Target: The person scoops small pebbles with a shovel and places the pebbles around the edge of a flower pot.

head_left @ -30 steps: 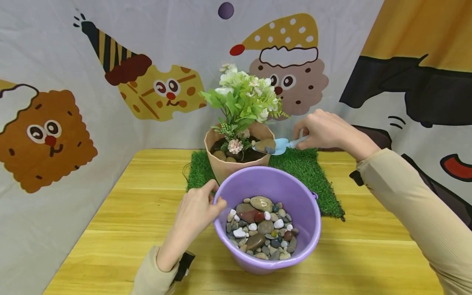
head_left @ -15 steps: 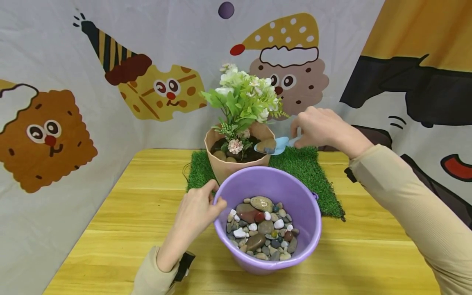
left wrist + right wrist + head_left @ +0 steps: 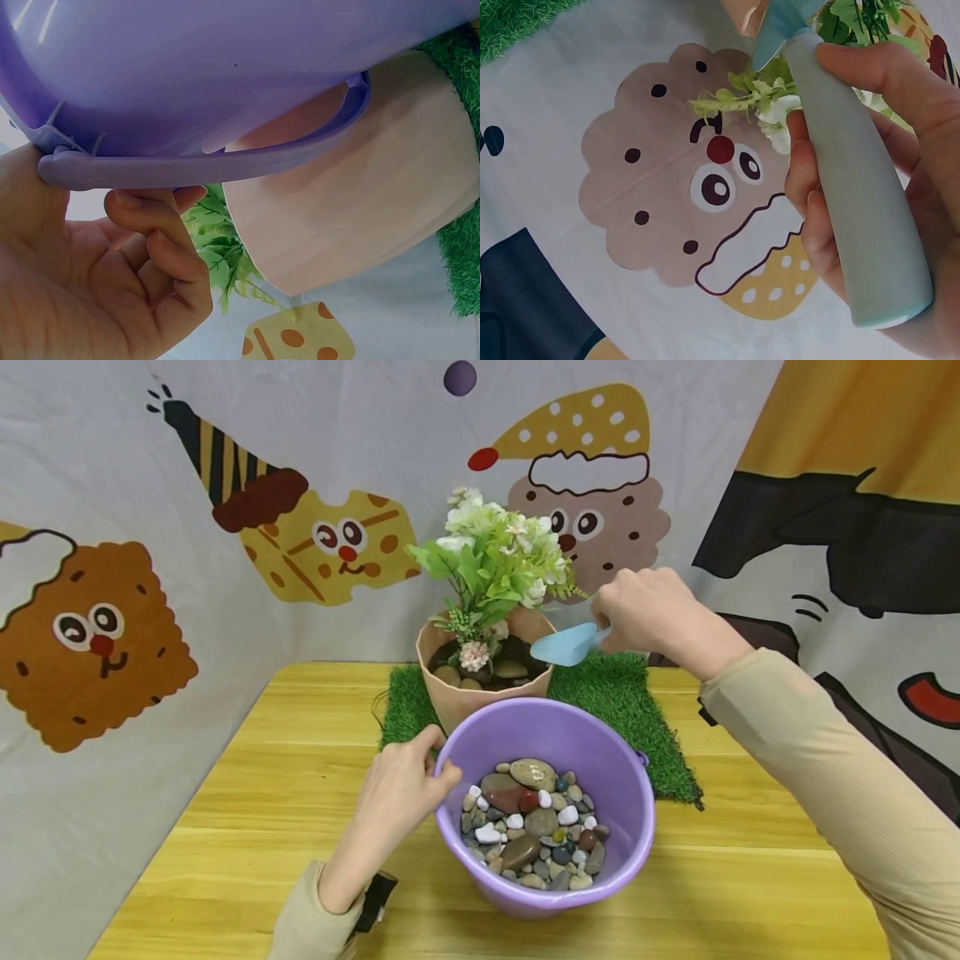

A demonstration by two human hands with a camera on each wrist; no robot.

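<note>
My right hand holds a light blue trowel, its blade tilted over the right rim of a beige flowerpot. In the right wrist view, fingers and thumb wrap the trowel's pale handle. A flat brownish stone lies on the dark soil, near rounded stones at the pot's front left. White-flowered greenery rises from the pot. With fingers and thumb, my left hand pinches the left rim of a purple bucket. Several mixed pebbles lie in the bucket.
The pot stands on a green artificial turf mat, which lies on a yellow wooden table. A cartoon-printed cloth hangs behind. The bucket's handle hangs along its side in the left wrist view.
The trowel has tipped over, and the flat stone that lay on its blade is now in the pot. My right hand has risen slightly and shifted left. My left hand has stayed put.
</note>
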